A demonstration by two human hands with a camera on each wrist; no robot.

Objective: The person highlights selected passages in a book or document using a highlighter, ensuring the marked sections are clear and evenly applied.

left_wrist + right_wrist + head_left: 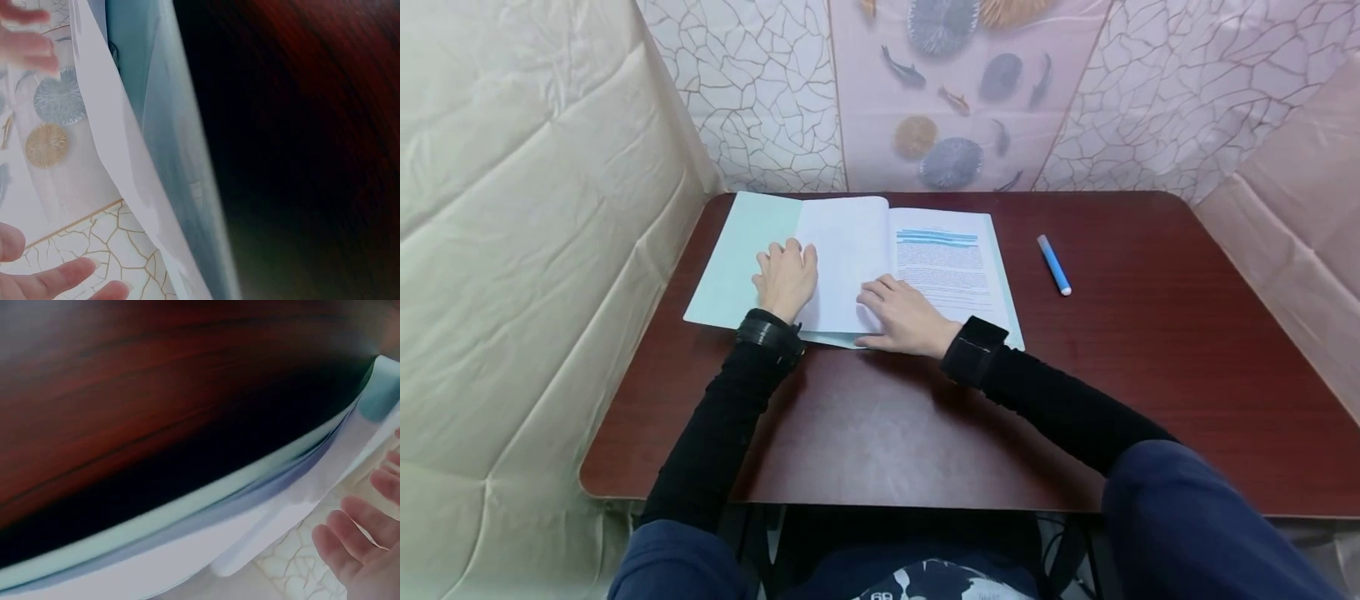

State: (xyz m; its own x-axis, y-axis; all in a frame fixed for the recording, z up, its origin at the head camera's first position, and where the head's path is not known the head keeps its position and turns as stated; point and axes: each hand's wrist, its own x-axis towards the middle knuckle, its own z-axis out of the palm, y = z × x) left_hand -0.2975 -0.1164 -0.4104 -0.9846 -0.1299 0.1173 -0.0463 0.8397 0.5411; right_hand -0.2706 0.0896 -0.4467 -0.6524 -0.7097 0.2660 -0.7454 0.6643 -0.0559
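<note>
A light green folder (730, 267) lies open on the table with white sheets in it. The left sheet (846, 258) looks blank, while the right sheet (943, 271) bears printed text with blue bands across its upper lines. My left hand (786, 279) rests, fingers spread, where the folder's left cover meets the blank sheet. Across the lower part of the sheets lies my right hand (906, 318), its fingers loosely extended towards the left. In the right wrist view, relaxed fingers (353, 534) show beside the sheet edges. Neither hand visibly grips anything.
A blue marker (1055, 267) with a white end lies to the right of the folder on the dark red-brown table (1150, 350). Quilted cream fabric (535, 250) hangs at the left, and a patterned cloth (947, 108) stands behind the table.
</note>
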